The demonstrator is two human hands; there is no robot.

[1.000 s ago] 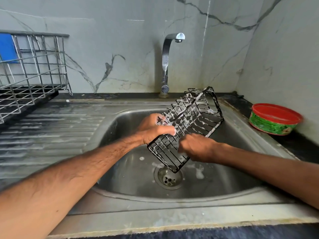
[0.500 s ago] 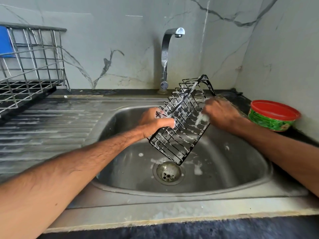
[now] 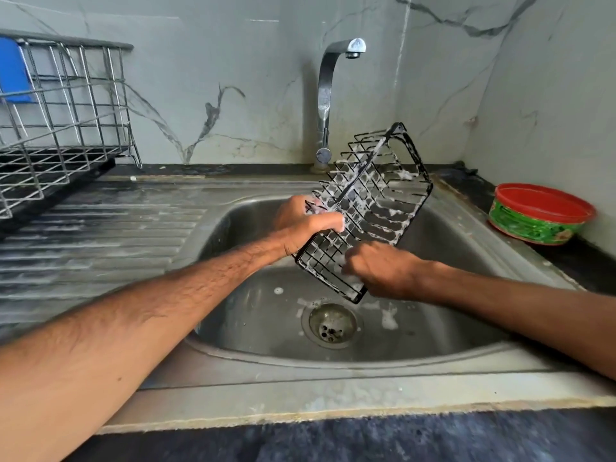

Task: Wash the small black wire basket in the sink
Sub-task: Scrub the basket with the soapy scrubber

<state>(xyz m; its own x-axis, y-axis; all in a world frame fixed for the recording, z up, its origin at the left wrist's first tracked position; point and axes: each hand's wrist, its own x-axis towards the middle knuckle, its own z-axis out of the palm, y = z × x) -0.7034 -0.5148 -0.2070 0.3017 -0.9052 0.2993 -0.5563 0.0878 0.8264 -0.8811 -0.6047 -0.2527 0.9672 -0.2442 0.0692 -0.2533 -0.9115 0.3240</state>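
L hand (image 3: 306, 225) held the black wire basket (image 3: 376, 201) by one long edge, fingers (image 3: 326, 223) & thumb curled round the wires. Basket was up in the air over the sink (image 3: 253, 311), tilted. Its top end was toward the tap (image 3: 325, 105) and its low corner above the drain (image 3: 331, 325), clear of the basin floor. White suds clung to most of the wires.

R hand (image 3: 380, 268) was at the basket's low end, touching it. Its fingers were curled but blurred, so couldn't tell if they gripped the wires or sth in the palm.

Suds blobs lay on the basin floor near the drain. Ribbed drainboard (image 3: 100, 235) on the left looked wet. Steel dish rack (image 3: 66, 121) stood far left w/ a blue item (image 3: 13, 71) inside. Green tub w/ red lid (image 3: 540, 215) sat on the dark table (image 3: 573, 265) at right, well apart from the basket.
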